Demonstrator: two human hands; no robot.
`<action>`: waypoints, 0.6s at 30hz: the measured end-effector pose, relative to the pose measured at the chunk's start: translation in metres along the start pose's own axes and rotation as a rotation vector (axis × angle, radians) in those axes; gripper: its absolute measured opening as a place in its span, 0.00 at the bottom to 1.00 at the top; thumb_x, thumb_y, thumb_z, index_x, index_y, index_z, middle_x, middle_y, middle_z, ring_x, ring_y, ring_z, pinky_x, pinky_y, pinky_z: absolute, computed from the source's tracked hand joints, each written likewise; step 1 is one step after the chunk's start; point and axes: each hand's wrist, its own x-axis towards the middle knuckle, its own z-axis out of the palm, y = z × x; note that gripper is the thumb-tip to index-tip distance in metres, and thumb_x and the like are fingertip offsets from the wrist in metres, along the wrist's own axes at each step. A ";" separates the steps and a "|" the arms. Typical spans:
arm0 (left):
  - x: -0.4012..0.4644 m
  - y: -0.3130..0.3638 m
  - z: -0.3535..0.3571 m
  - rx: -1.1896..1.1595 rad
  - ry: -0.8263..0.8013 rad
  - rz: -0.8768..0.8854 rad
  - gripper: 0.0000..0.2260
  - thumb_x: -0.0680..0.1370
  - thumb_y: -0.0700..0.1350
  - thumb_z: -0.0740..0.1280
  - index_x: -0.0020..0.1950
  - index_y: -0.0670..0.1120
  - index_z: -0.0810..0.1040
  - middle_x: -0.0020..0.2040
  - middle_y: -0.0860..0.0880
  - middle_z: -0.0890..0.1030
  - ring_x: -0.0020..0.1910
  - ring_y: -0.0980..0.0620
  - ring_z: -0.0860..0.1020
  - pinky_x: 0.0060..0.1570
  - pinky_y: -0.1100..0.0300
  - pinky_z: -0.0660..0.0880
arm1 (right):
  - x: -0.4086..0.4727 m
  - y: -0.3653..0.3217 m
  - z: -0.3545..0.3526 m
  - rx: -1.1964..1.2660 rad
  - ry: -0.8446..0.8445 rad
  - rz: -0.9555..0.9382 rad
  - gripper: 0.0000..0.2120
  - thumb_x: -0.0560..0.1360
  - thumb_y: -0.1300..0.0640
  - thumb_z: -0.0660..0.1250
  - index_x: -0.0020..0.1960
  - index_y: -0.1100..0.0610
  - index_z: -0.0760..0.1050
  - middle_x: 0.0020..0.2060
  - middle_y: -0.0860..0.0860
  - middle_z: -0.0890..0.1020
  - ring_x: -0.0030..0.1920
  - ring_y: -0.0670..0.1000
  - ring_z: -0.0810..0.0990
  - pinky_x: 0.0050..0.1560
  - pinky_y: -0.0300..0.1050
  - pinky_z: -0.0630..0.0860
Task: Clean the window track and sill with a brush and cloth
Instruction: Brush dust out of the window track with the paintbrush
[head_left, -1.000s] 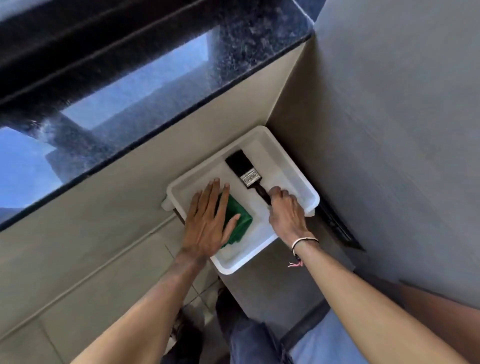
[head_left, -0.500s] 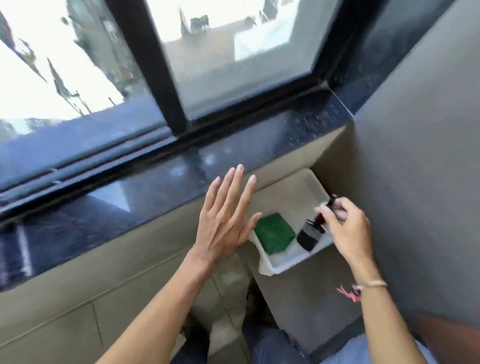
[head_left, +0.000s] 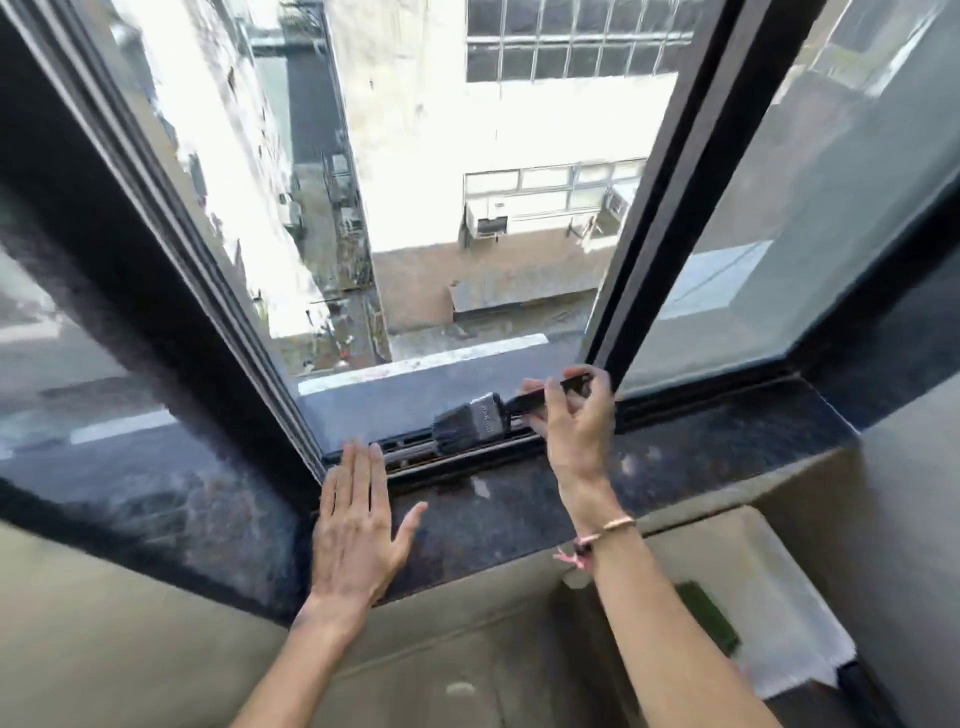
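Note:
A black paintbrush (head_left: 475, 420) with a metal ferrule lies nearly level over the window track (head_left: 415, 453), bristles pointing left and touching the track. My right hand (head_left: 574, 423) grips its dark handle near the sash frame. My left hand (head_left: 358, 525) rests flat and open on the dark speckled stone sill (head_left: 493, 514), fingertips at the track's edge. The green cloth (head_left: 709, 616) lies in a white tray (head_left: 779, 613) low at the right, partly hidden by my right forearm.
The window stands open between two black sash frames, the left frame (head_left: 171, 270) and the right frame (head_left: 670, 171), with buildings far below outside. A grey wall (head_left: 904, 519) closes the right side. Beige wall runs under the sill.
My right hand lifted the brush out of the tray and brought it up to the track. My left hand left the cloth and settled on the sill. The view swung upward.

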 end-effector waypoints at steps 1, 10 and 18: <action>-0.001 -0.003 0.003 0.000 -0.003 0.010 0.43 0.84 0.66 0.41 0.78 0.31 0.69 0.78 0.32 0.70 0.77 0.33 0.72 0.76 0.42 0.64 | 0.005 0.003 0.009 -0.212 0.012 -0.123 0.05 0.82 0.66 0.65 0.55 0.61 0.70 0.44 0.60 0.86 0.42 0.61 0.86 0.44 0.58 0.85; 0.005 -0.005 0.011 -0.015 -0.030 0.042 0.40 0.80 0.65 0.56 0.79 0.33 0.68 0.80 0.34 0.68 0.79 0.36 0.70 0.75 0.38 0.71 | 0.028 -0.004 0.008 -0.322 0.028 -0.400 0.05 0.83 0.60 0.66 0.55 0.54 0.70 0.42 0.53 0.86 0.41 0.44 0.87 0.37 0.37 0.83; 0.009 -0.005 0.013 -0.040 -0.049 0.025 0.40 0.80 0.65 0.56 0.78 0.33 0.69 0.79 0.33 0.69 0.78 0.35 0.71 0.74 0.37 0.73 | 0.022 0.012 0.005 -0.285 0.138 -0.433 0.05 0.83 0.58 0.65 0.55 0.53 0.69 0.43 0.52 0.87 0.41 0.46 0.87 0.38 0.40 0.83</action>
